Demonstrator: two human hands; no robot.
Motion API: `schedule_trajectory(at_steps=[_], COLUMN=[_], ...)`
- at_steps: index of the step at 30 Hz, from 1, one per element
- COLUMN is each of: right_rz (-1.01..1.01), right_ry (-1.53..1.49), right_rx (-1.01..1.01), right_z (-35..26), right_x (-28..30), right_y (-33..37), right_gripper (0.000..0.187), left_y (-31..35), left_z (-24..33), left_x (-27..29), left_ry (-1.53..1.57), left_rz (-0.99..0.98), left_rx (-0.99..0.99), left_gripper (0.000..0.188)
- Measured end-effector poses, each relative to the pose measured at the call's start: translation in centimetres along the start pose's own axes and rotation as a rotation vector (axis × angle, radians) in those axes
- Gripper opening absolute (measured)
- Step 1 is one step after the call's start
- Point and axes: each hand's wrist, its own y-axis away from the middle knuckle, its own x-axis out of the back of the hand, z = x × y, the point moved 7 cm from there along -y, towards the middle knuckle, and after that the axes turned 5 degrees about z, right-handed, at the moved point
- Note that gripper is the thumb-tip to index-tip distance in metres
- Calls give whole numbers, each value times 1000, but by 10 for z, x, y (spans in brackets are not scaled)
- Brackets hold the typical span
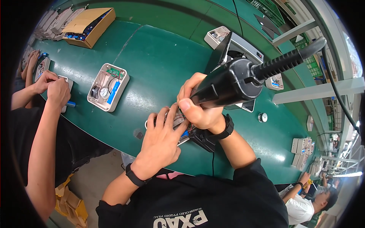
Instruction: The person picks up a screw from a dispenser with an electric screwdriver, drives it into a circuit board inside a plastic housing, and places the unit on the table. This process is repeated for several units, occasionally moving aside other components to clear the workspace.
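Note:
My right hand point(203, 116) is wrapped round a thick black electric screwdriver point(224, 85), whose ribbed cable end points up and right. Its tip is hidden behind my hands. Under it on the green table lies a white device housing point(184, 143), mostly covered by my left hand point(161, 133). That hand's fingers are spread and lie across the housing. Wires and a bit of a blue part point(185, 134) show between my hands. A black object point(203, 140) with a cord sits against the housing, below my right wrist.
Left of me is an open white housing point(108, 87) with a circuit board and wires. A co-worker's hands point(57, 89) work further left. Beyond stands a cardboard box point(102, 26). A boxy machine point(247, 47) and a round silver part point(262, 117) are to the right.

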Motion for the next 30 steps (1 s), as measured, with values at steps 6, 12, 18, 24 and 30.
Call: schedule_trajectory(at_steps=[6,12,18,24,30], right_rz=[-56,67,394,239,278], right_ry=[-24,139,358,166,199], right_rx=[-105,577,516,350,138], right_z=[-3,-127,-128,-119,-80], right_x=[4,44,123,94,93], right_y=[6,-15,-34,-6,-3], right_gripper=[29,49,41,32,31], left_y=[-1,-5,-8,-19,-24], left_z=[-1,-1,-2,9,18], left_x=[0,8,1,-8,-13], left_ry=[16,165,112,135,125], left_rz=[-14,6,-15,-37,-25], left_rx=[-2,-74,-46,-97,-113], left_gripper=[70,70,74,66,61])
